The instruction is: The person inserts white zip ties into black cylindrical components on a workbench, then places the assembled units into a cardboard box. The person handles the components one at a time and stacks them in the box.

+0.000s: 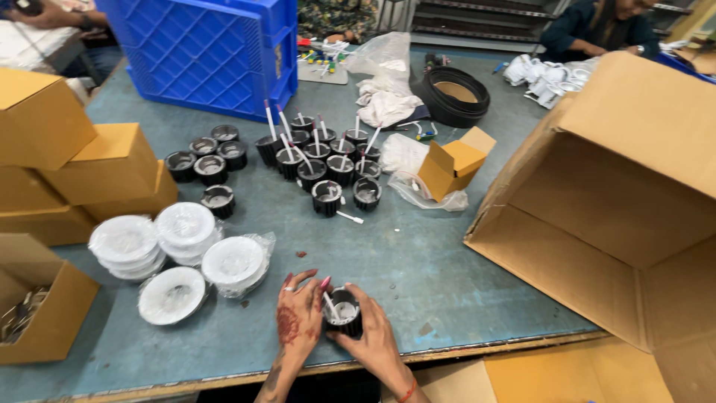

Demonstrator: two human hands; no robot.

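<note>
At the far left stand small brown cartons, with stacks of white round discs in clear wrap just before them on the blue-grey worktop. At the near edge the left hand and right hand cup a black ribbed cylindrical housing between them — fingers curled around its sides, touching it. More such housings cluster farther back; a large open cardboard box lies on its side at right

Grey-blue worktable with a worn wooden front edge
</note>
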